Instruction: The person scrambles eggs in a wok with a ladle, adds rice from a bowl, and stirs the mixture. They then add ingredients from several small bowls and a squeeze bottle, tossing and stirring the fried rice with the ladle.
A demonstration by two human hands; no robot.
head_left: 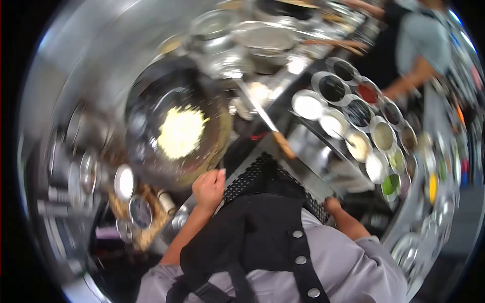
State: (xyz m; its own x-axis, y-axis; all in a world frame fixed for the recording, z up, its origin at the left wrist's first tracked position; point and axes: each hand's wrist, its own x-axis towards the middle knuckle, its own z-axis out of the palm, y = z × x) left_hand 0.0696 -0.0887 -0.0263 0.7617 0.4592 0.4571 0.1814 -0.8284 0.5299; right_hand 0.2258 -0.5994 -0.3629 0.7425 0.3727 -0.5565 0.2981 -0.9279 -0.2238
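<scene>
A large dark wok (146,96) stands at the left with a heap of pale yellow, shredded-looking food (182,132) in its middle. My left hand (208,188) is at the wok's near rim, fingers curled closed and thumb raised. Whatever lies inside that fist is hidden. Low at my right side is my right hand (332,205), small and blurred, beside the steel counter front; its fingers do not show clearly. Between the wok and the seasoning pots, a ladle's or similar tool's long metal shaft with a wooden handle (284,145) points towards me, touched by neither hand.
Several round pots of seasonings, including a red one (367,93) and a green one (390,185), fill the right counter. Metal bowls (265,38) stand behind the wok. A white bowl (125,182) is at lower left. A co-worker's arm (411,78) reaches in at upper right.
</scene>
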